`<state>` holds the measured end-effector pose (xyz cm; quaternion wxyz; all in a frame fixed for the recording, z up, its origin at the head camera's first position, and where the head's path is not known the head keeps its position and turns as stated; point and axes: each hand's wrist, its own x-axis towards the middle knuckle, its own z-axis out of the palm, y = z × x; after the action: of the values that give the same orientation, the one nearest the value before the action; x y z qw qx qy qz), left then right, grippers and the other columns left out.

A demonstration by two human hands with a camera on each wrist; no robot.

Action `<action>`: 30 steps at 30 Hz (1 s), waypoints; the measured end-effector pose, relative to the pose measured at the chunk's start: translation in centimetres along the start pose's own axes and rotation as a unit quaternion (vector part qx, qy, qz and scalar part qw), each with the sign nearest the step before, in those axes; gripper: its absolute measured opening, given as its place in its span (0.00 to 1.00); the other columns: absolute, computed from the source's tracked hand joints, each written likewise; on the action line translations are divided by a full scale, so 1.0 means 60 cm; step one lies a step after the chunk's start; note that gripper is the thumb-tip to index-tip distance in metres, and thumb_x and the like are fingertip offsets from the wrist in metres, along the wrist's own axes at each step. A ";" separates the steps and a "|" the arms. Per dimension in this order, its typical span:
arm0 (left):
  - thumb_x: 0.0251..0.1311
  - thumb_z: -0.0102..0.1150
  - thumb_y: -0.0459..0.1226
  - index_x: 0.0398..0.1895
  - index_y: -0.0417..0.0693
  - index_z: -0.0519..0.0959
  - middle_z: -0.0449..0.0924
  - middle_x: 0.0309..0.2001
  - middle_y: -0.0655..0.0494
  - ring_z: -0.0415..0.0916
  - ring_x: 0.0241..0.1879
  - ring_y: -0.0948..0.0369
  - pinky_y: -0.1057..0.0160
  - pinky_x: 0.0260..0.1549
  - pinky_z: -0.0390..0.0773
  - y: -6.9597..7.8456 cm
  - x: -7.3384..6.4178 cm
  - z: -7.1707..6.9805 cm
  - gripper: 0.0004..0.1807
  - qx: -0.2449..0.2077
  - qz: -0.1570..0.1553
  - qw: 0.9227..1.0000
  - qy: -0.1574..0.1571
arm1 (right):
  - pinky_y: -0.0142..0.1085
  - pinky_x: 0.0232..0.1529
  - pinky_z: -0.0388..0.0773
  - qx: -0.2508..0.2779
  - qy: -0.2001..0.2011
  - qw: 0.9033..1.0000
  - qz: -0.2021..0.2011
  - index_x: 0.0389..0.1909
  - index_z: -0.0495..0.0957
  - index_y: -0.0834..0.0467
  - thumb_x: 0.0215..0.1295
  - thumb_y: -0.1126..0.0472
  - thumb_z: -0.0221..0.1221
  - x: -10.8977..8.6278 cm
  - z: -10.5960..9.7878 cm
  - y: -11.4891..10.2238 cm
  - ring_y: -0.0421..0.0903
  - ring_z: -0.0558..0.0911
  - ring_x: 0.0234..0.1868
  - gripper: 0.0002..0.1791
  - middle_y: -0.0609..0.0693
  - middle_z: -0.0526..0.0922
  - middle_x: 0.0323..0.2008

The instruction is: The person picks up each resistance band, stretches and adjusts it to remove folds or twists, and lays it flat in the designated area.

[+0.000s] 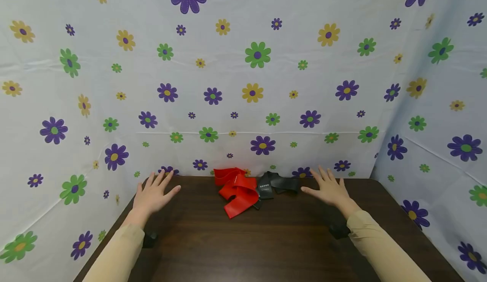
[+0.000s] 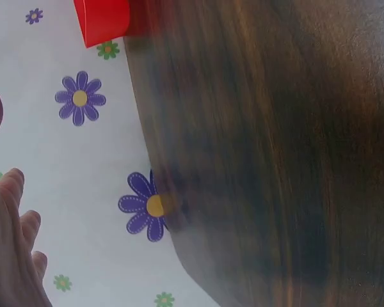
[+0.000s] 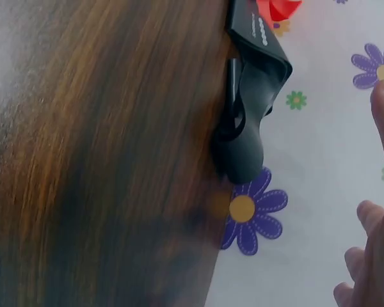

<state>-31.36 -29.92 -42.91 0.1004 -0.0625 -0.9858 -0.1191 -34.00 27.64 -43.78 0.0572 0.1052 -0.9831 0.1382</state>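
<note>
A red elastic band (image 1: 239,191), flat and wide, lies in loose folds near the back edge of the table. Against its right side is a black band (image 1: 279,182) of the same flat kind, twisted and with small white print on it. My left hand (image 1: 151,195) hovers to the left of the red band, fingers spread, holding nothing. To the right of the black band my right hand (image 1: 330,188) is held with fingers spread too, touching neither band. In the right wrist view the black band (image 3: 249,128) curls at the table's edge.
The dark wooden table (image 1: 228,248) has angled far corners. Behind it hangs a white flower-printed cloth (image 1: 228,70), which also runs along both sides. A dark device (image 1: 338,230) shows under the right wrist, another (image 1: 150,239) by the left.
</note>
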 end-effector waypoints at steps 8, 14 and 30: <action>0.64 0.41 0.66 0.75 0.51 0.56 0.48 0.75 0.41 0.36 0.73 0.38 0.30 0.62 0.31 0.027 -0.008 0.009 0.43 0.002 0.035 0.999 0.008 | 0.75 0.58 0.38 -0.006 0.014 0.999 -0.039 0.75 0.52 0.53 0.58 0.24 0.49 0.001 0.004 -0.027 0.69 0.45 0.72 0.52 0.64 0.47 0.74; 0.65 0.42 0.64 0.75 0.55 0.58 0.53 0.74 0.44 0.40 0.73 0.41 0.30 0.62 0.37 0.060 -0.009 0.018 0.40 -0.006 0.069 0.998 0.012 | 0.74 0.59 0.41 0.004 0.020 0.997 -0.068 0.75 0.54 0.51 0.57 0.25 0.51 0.002 0.008 -0.051 0.67 0.47 0.72 0.52 0.62 0.50 0.74; 0.62 0.50 0.61 0.70 0.62 0.66 0.65 0.69 0.51 0.50 0.72 0.45 0.33 0.62 0.51 0.152 -0.016 0.084 0.34 -0.046 0.168 0.984 -0.039 | 0.67 0.60 0.57 0.036 -0.024 0.984 -0.172 0.74 0.59 0.47 0.58 0.32 0.58 0.009 0.059 -0.137 0.62 0.57 0.71 0.45 0.55 0.54 0.74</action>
<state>-30.01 -19.95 -45.85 0.0776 -0.2366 -0.9579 -0.1428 -32.97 18.82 -44.96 0.0530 0.2783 -0.9458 0.1585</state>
